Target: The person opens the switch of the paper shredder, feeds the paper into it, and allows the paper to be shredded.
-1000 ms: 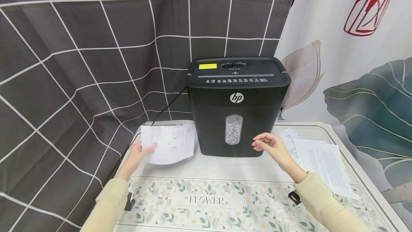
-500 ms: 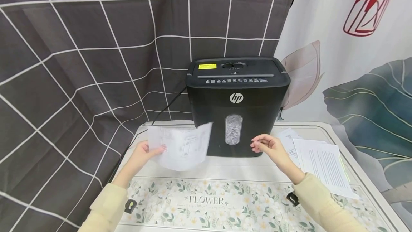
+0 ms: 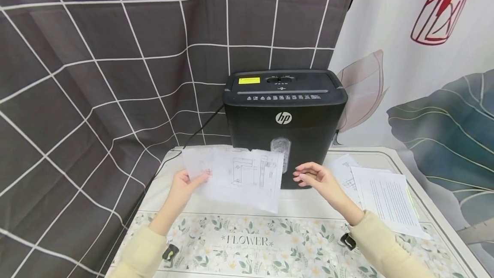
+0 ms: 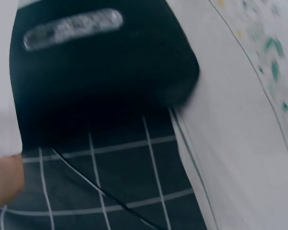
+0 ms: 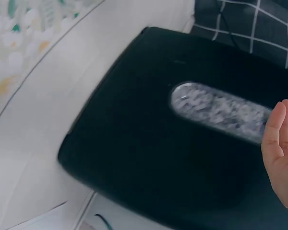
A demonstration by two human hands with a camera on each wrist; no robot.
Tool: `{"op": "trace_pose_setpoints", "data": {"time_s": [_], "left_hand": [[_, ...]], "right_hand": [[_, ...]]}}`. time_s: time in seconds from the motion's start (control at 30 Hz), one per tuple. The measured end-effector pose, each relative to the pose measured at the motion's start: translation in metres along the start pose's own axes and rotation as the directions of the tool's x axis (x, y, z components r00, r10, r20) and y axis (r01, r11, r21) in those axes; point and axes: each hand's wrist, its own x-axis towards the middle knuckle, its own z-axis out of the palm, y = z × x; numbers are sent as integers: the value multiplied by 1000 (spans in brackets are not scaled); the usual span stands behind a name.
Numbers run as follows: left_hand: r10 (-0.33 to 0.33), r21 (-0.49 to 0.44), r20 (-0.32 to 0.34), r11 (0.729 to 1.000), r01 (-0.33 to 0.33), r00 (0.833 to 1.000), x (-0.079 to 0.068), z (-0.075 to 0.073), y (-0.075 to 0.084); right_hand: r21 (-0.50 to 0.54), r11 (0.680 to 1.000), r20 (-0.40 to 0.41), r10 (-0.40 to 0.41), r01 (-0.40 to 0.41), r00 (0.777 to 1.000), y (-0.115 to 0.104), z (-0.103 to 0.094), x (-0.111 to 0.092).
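Observation:
Between thumb and fingers my left hand (image 3: 188,188) pinches the left edge of a sheet of paper (image 3: 239,179) printed with line drawings. The paper hangs over the table in front of the lower left of a black HP paper shredder (image 3: 254,128). In the left wrist view only part of that hand (image 4: 5,179) and a strip of paper (image 4: 2,86) show. My right hand (image 3: 320,181) hovers before the shredder's lower right, fingers loosely bent and holding nothing. Scraps fill the shredder's window (image 5: 221,112) in the right wrist view.
Printed sheets (image 3: 387,200) lie at the table's right side. A black cord (image 3: 204,125) runs left from the shredder along the grid-patterned curtain (image 3: 127,33). A floral mat marked FLOWER (image 3: 247,240) covers the front of the table (image 3: 297,205).
My left hand has carried the paper to the right, from beside the shredder to in front of it, and the sheet now faces me more broadly. The right hand has shifted slightly left.

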Motion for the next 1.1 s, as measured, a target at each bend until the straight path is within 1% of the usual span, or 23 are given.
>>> {"op": "trace_pose_setpoints", "data": {"time_s": [0.17,0.27,0.4,0.53,0.6,0.7,0.8,0.87,1.0,1.1], "left_hand": [[-68,-65,-48,996,65,997,-2,21,5],[-91,-90,-62,992,86,994,-5,32,7],[-75,-132,-50,989,68,996,-6,45,10],[-53,-177,-11,983,50,999,-5,58,14],[-40,-189,-12,981,37,999,-4,64,17],[-15,-191,-19,981,11,1000,-2,73,24],[18,-189,-21,982,-21,1000,-1,80,30],[31,-192,-18,981,-33,999,-2,83,32],[19,-196,-4,980,-20,1000,-4,88,34],[22,-184,29,983,-16,999,-5,91,34]], "right_hand": [[26,999,21,-21,21,1000,-10,7,1],[42,998,18,-39,39,999,-16,10,0],[75,995,18,-65,63,998,-25,13,-2],[115,990,28,-79,75,997,-33,16,-6],[136,988,27,-82,78,996,-37,17,-7],[133,987,12,-88,85,996,-45,18,-7],[111,991,-25,-75,77,997,-53,19,-9],[93,994,-49,-45,49,998,-57,20,-10],[30,999,-90,17,-14,996,-61,21,-13],[-17,999,-115,39,-41,993,-62,19,-14]]}}
